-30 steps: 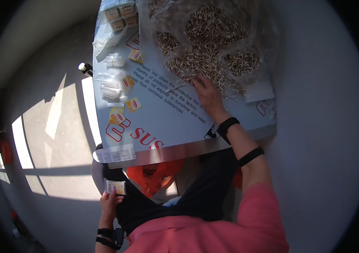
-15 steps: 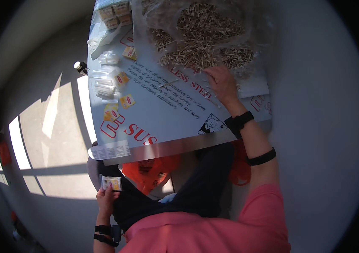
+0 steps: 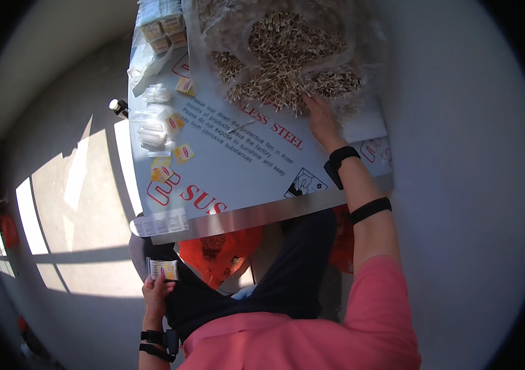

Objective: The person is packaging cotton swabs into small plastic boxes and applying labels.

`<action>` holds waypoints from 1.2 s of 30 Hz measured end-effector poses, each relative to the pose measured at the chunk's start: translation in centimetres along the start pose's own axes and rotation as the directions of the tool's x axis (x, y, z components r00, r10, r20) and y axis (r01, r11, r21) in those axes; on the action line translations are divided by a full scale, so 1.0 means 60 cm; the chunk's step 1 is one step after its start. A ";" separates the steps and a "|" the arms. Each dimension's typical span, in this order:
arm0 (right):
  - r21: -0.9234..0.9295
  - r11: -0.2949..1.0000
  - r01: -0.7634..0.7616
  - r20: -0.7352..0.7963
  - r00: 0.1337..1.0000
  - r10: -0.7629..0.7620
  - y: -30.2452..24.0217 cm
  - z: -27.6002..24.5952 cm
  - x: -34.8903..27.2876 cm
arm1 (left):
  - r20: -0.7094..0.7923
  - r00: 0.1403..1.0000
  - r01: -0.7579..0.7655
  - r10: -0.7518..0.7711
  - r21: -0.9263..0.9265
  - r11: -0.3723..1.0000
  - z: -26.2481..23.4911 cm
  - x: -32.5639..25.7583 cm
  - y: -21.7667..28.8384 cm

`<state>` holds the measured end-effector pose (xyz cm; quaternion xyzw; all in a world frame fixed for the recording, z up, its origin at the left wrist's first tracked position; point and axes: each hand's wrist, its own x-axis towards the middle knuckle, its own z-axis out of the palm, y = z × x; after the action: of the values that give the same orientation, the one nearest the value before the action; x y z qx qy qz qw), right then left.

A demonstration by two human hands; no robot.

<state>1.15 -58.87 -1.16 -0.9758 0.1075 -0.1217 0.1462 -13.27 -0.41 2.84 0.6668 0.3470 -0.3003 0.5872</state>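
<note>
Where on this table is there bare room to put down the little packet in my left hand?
The widest bare patch of the table lies between the row of small packets along its left side and your right hand. The far end is crowded: the pile of small sticks on clear plastic and stacked boxes. The left hand holds its packet below the table edge.

Bright daylight falls from the left, laying hard sunlit patches and window-bar shadows across the floor (image 3: pixel 71 203). The pale surface (image 3: pixel 244 166) is evenly lit, its metal edge gleaming. Fisheye distortion bends straight edges, and a black circular rim darkens the corners. Fine detail looks slightly soft.
</note>
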 end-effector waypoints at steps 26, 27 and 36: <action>-0.044 0.965 0.258 0.099 0.962 -0.253 -0.190 0.080 0.006 | 0.040 0.999 0.028 -0.027 -0.034 0.999 0.000 0.004 0.001; -0.033 0.960 0.277 0.119 0.955 -0.272 -0.195 0.074 0.010 | 0.042 0.999 0.026 -0.025 -0.036 0.999 -0.001 0.005 0.003; -0.135 0.968 -0.213 0.303 0.921 0.245 -0.067 -0.046 -0.098 | 0.054 0.999 0.012 -0.008 -0.070 0.997 -0.014 0.008 0.002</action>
<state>-4.46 -54.38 1.44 -0.9694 0.2018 0.0602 0.1258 -12.91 0.46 2.64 0.6357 0.3449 -0.3085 0.6179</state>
